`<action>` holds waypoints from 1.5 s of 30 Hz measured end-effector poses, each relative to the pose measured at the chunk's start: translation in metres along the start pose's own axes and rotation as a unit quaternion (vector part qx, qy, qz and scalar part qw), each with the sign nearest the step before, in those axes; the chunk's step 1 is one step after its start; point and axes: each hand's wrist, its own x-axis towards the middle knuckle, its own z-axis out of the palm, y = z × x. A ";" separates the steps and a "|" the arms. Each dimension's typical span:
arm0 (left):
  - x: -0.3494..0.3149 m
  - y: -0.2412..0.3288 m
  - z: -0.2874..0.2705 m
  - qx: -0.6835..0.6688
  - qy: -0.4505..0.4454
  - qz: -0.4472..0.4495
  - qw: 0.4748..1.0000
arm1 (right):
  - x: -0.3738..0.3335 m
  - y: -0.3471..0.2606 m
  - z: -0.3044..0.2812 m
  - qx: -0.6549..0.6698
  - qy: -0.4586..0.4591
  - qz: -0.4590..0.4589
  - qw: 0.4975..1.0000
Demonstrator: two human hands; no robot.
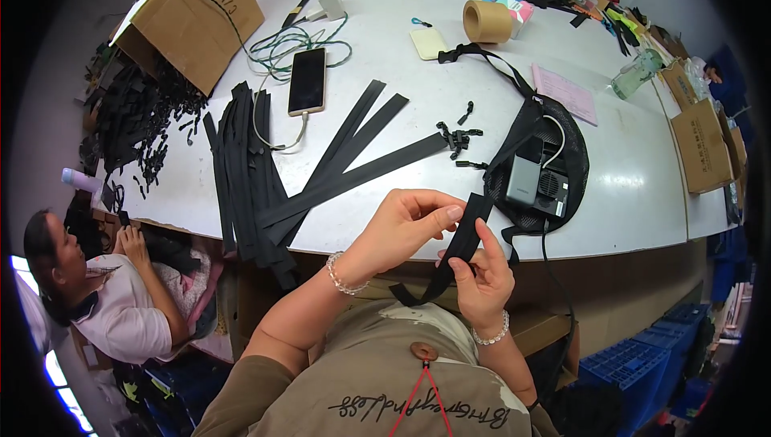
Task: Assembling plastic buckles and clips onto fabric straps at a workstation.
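Note:
A black fabric strip (463, 246), which looks like zipper tape, is raised in front of me at the table's near edge. My right hand (484, 280) grips it between thumb and fingers, its upper end sticking up past the fingertips and its lower end curling down over my lap. Close to the strip's left edge, my left hand (414, 224) has thumb and forefinger pinched; what lies between them, if anything, is hidden. Several loose black strips (249, 172) lie in a bundle to the left, some fanned toward a small pile of black zipper pulls (458, 140).
A phone (307, 82) on a cable lies beyond the bundle. To the right sits a black mesh pouch (554, 156) with a grey device. A cardboard box (189, 23) tips over black parts (152, 128) at far left. Another person (120, 292) sits at left.

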 end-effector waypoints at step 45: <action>-0.019 -0.009 0.013 -0.018 -0.060 -0.058 0.996 | 0.029 -0.034 -0.038 0.036 -0.084 0.117 0.989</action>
